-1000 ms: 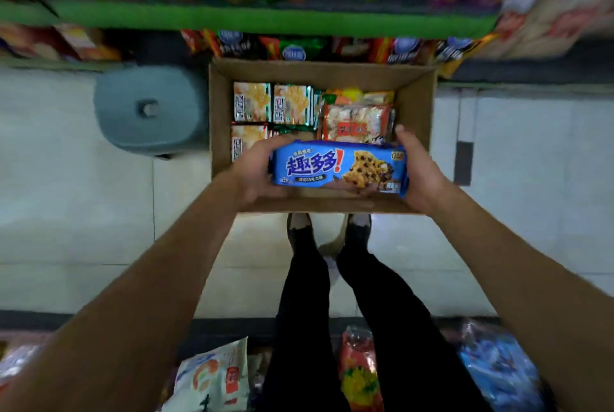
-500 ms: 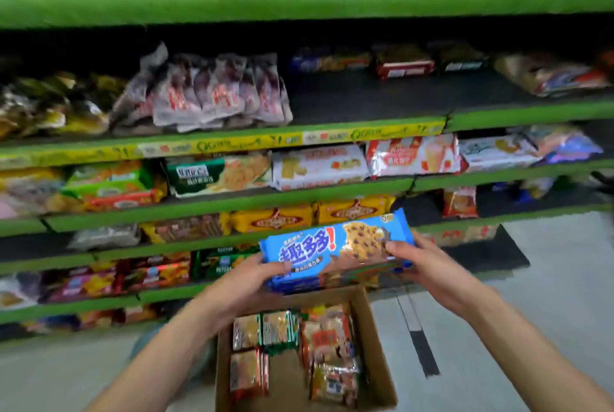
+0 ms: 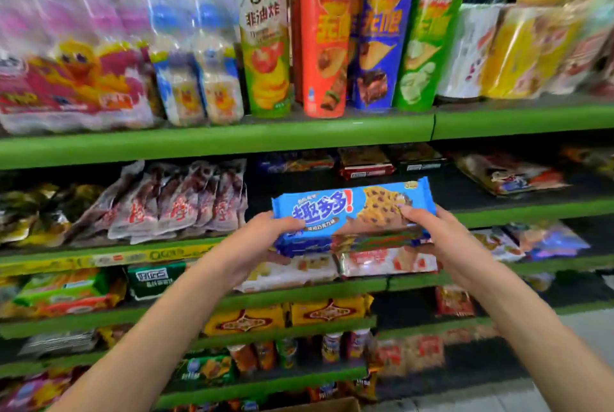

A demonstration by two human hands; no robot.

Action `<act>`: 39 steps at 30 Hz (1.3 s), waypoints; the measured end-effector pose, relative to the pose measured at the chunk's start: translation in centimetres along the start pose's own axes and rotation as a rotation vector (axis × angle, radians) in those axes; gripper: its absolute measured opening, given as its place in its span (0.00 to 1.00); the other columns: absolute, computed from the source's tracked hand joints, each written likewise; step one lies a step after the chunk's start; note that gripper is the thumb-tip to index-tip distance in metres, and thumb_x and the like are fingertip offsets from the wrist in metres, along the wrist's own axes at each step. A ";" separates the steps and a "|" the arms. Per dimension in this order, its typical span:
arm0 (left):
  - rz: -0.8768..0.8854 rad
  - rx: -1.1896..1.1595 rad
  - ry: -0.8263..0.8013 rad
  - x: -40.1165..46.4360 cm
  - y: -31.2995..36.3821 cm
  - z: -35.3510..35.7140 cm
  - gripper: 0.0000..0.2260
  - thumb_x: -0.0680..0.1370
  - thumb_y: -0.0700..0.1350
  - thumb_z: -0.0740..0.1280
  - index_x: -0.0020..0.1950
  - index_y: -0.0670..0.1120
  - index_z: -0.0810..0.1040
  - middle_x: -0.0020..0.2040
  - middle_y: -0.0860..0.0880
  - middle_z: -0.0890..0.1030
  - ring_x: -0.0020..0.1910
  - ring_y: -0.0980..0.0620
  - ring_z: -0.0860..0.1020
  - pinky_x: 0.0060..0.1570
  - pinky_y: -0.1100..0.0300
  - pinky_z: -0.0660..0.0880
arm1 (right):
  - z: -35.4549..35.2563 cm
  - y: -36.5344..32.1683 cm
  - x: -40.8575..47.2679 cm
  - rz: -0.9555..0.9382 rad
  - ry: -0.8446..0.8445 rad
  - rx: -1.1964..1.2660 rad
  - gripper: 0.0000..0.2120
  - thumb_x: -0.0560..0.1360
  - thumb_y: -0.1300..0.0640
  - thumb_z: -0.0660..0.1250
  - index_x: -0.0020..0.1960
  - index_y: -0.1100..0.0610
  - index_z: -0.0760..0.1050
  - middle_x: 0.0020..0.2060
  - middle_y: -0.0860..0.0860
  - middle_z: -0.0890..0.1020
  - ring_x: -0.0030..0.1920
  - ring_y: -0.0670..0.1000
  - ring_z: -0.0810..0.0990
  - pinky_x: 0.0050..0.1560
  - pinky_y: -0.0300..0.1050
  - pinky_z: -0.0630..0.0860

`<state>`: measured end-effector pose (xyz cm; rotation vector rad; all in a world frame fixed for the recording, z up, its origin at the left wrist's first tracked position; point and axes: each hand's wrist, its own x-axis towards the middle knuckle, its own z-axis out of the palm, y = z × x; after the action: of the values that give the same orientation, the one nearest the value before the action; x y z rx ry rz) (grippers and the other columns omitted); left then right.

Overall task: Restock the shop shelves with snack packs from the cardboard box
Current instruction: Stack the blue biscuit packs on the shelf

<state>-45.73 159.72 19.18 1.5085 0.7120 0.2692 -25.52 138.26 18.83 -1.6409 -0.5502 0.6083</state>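
Observation:
A long blue cookie pack (image 3: pixel 352 209) with chocolate-chip biscuits printed on it is held level in front of the green shelves. My left hand (image 3: pixel 255 242) grips its left end and my right hand (image 3: pixel 442 239) grips its right end. More packs seem stacked beneath it in the same grip. It hovers before a dark, partly bare stretch of the second shelf (image 3: pixel 299 192). Only a corner of the cardboard box (image 3: pixel 325 406) shows at the bottom edge.
Tall chip tubes (image 3: pixel 382 33) and bagged snacks (image 3: pixel 76 79) fill the top shelf. Dark-red packets (image 3: pixel 179 202) lie left of the bare stretch, flat packs (image 3: pixel 365 162) behind it. Lower shelves hold biscuit packs (image 3: pixel 289 272). Grey floor (image 3: pixel 591 332) shows at right.
My view has swung up from the box to the shelves. Both hands have lifted the blue pack from box height to the second shelf's level.

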 end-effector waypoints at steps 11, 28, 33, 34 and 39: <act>0.027 -0.036 0.312 14.3 4.3 13.4 0.14 0.81 0.55 0.65 0.66 0.53 0.71 0.68 0.49 0.77 0.58 0.49 0.77 0.39 0.58 0.76 | -9.6 1.0 18.2 0.086 0.150 -0.075 0.15 0.77 0.44 0.68 0.55 0.55 0.79 0.50 0.54 0.81 0.47 0.53 0.80 0.42 0.46 0.76; 0.002 -0.100 0.419 17.2 5.2 10.9 0.23 0.75 0.62 0.64 0.64 0.49 0.79 0.58 0.48 0.83 0.54 0.48 0.79 0.48 0.54 0.73 | -12.8 3.8 21.1 0.097 0.080 -0.051 0.31 0.77 0.33 0.62 0.71 0.51 0.71 0.63 0.56 0.78 0.58 0.58 0.79 0.47 0.48 0.76; 0.072 0.648 0.653 20.8 4.4 6.7 0.19 0.83 0.38 0.61 0.74 0.37 0.71 0.76 0.36 0.69 0.76 0.39 0.66 0.77 0.46 0.59 | -13.7 4.9 19.5 -0.053 -0.022 -0.149 0.20 0.75 0.45 0.72 0.63 0.48 0.72 0.57 0.51 0.81 0.58 0.53 0.79 0.64 0.54 0.74; 0.040 0.791 0.644 21.8 3.9 5.7 0.19 0.83 0.39 0.62 0.75 0.38 0.71 0.76 0.37 0.69 0.76 0.39 0.66 0.76 0.46 0.59 | -13.8 4.9 19.4 -0.062 -0.041 -0.143 0.20 0.74 0.50 0.75 0.62 0.49 0.72 0.56 0.51 0.82 0.57 0.52 0.80 0.64 0.51 0.74; 0.062 1.178 0.513 24.4 4.0 6.5 0.22 0.84 0.46 0.59 0.77 0.41 0.68 0.79 0.40 0.64 0.78 0.40 0.61 0.79 0.48 0.53 | -14.1 5.6 19.9 -0.090 -0.112 -0.189 0.26 0.67 0.59 0.81 0.59 0.51 0.72 0.50 0.44 0.82 0.47 0.37 0.80 0.50 0.33 0.74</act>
<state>-22.05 168.86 16.15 2.6212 1.3631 0.3017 -1.17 140.08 13.37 -1.7552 -0.7789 0.5982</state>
